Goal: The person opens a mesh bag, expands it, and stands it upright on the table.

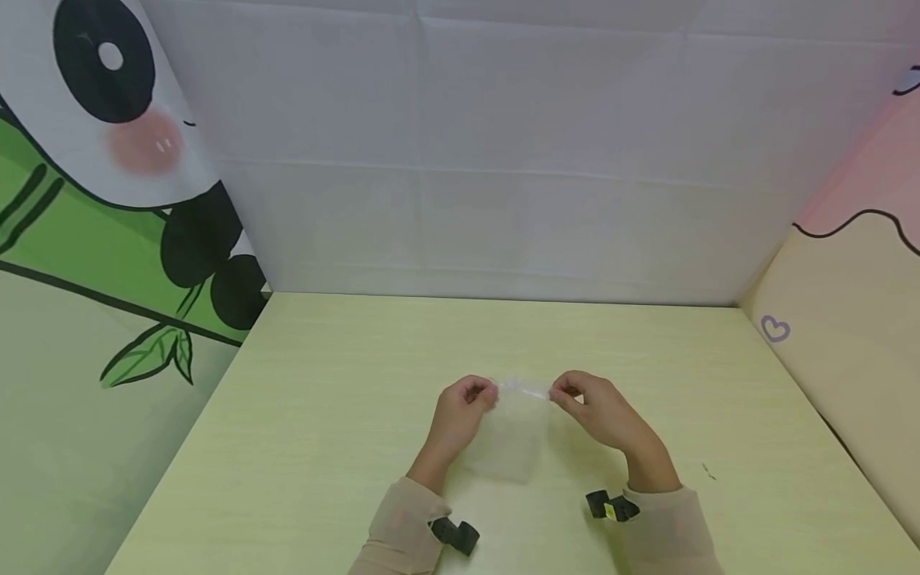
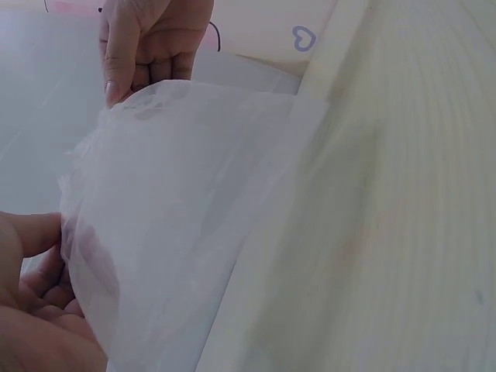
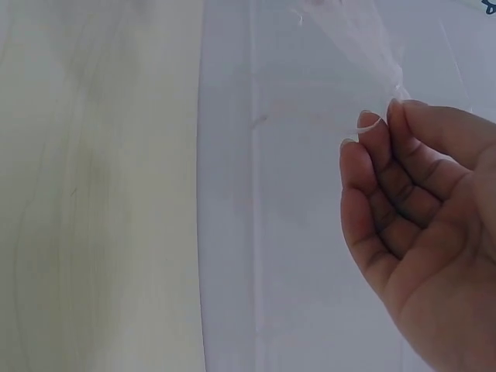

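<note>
A translucent plastic bag hangs between both hands over the table, its gathered top edge stretched from one hand to the other. My left hand pinches the bag's upper left corner between thumb and fingers. At the opposite corner, my right hand pinches the edge with thumb and fingertips. The left wrist view shows the bag fanned out, thin and wrinkled along its top. In the right wrist view a narrow twisted bit of the bag runs up from the right hand's fingertips.
The pale wooden table spreads around both hands. A white sheet wall rises behind it, with printed cartoon panels at left and right. A small dark mark lies on the table at right.
</note>
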Action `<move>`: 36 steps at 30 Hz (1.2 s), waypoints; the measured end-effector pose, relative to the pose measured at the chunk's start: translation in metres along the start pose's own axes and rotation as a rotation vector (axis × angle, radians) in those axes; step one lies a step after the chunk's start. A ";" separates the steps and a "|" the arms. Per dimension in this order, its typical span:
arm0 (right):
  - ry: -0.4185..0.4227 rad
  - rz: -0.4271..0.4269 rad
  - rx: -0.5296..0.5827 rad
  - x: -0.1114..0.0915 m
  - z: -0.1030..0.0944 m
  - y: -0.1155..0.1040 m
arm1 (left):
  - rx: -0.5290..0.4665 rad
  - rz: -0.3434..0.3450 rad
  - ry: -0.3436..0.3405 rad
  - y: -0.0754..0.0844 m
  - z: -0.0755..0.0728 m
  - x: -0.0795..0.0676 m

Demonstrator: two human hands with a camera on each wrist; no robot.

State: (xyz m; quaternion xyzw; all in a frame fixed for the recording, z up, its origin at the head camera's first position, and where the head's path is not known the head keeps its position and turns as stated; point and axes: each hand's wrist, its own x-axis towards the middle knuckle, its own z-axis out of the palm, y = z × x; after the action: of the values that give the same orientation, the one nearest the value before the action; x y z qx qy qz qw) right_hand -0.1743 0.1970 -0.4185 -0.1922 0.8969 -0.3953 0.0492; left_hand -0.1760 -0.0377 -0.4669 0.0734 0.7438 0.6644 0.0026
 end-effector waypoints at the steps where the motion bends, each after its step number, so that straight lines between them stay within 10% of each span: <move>1: -0.002 -0.006 0.003 -0.001 0.000 0.000 | -0.006 -0.002 0.014 0.000 0.000 0.000; 11: -0.014 -0.022 -0.006 -0.004 -0.004 -0.002 | -0.049 -0.022 0.134 0.003 0.004 -0.001; 18: -0.014 -0.035 -0.006 -0.004 -0.006 -0.001 | -0.137 -0.044 0.094 -0.002 0.004 0.000; 29: -0.021 -0.033 0.001 -0.005 -0.008 0.001 | -0.039 0.031 0.048 0.000 0.006 0.000; 36: -0.029 -0.039 0.003 -0.005 -0.008 0.000 | 0.011 0.088 0.157 0.016 0.009 -0.005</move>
State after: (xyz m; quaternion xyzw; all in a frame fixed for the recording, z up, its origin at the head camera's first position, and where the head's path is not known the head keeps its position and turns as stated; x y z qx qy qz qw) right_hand -0.1714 0.2051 -0.4135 -0.2155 0.8914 -0.3948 0.0550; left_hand -0.1689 -0.0278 -0.4528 0.0538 0.7414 0.6634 -0.0855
